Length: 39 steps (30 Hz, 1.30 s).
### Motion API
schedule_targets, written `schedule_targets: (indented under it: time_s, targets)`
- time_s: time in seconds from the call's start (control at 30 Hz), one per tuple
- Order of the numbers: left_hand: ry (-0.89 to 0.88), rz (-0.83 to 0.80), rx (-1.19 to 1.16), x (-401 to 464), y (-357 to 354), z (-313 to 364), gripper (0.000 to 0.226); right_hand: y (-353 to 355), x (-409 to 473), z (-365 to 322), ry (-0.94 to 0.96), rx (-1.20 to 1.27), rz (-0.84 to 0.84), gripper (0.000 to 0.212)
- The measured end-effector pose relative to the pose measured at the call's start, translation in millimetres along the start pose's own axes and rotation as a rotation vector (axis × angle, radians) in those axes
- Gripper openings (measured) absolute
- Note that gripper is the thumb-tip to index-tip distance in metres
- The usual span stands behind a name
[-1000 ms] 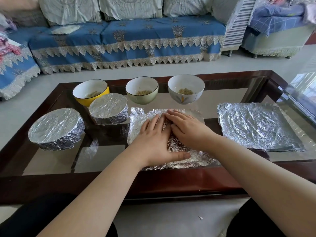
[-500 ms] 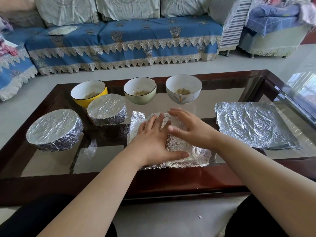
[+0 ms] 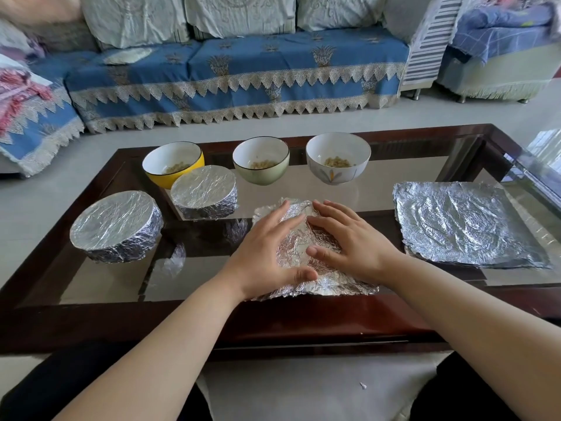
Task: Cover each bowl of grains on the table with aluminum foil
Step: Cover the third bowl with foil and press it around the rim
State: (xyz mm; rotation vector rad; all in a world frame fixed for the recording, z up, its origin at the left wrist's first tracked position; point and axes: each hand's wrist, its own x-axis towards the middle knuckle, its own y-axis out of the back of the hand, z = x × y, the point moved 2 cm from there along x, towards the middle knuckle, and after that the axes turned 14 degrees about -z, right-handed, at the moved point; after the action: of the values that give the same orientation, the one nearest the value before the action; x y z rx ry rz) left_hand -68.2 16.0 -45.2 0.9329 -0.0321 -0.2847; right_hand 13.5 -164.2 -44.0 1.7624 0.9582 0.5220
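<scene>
**Third bowl under foil, rim not yet crimped**

Your left hand [image 3: 267, 253] and right hand [image 3: 349, 241] both lie flat, fingers spread, on the foil sheet [image 3: 303, 238] at the near middle of the worktop [image 3: 303, 317]. Neither hand has closed a grip; they are open palms pressing on the sheet. The foil domes as if draped over a bowl, though that bowl is hidden. Its edges splay out loose on the glass.

This looks like the shaping step. Next, you would need to run the fingers down around the rim and fold the loose skirt tight under it.

Count: two wrapped bowls at left, the larger [image 3: 115, 226] and the smaller [image 3: 204, 192]; three uncovered bowls of grain in the far row, yellow [image 3: 173, 164], green [image 3: 261, 161], white [image 3: 338, 158]; one pile of spare foil [image 3: 464, 223] at right.
</scene>
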Motion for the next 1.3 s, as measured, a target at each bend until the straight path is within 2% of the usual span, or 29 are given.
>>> schedule_targets:
  time_s: [0.17,0.3,0.47,0.53,0.73,0.93,1.07,1.3]
  targets:
    - [-0.019,0.091,-0.084,-1,-8,-7,0.113,-2,-2,3,0.045,0.089,0.015,0.109]
    - [0.006,0.05,-0.04,-1,-6,-6,0.121,-3,-11,5,0.079,0.081,-0.022,0.12]
    - [0.015,-0.032,0.0,-1,-1,-7,0.13,-7,-20,12,0.076,0.075,-0.023,0.123]
    - [-0.008,-0.034,0.01,-2,-1,-9,0.128,-12,-21,15,0.077,0.099,0.013,0.121]
    - [-0.129,0.13,-0.109,-4,-11,-14,0.106,-25,-18,19,0.141,0.189,0.186,0.109]
    - [-0.122,0.218,-0.182,-7,-18,-13,0.114,-29,-16,18,0.214,0.221,0.285,0.109]
    - [-0.083,0.25,-0.144,-18,-23,-10,0.123,-30,-16,16,0.248,0.221,0.263,0.115]
    - [0.008,0.153,-0.289,-24,-22,-11,0.131,-24,-18,14,0.232,0.179,0.128,0.121]
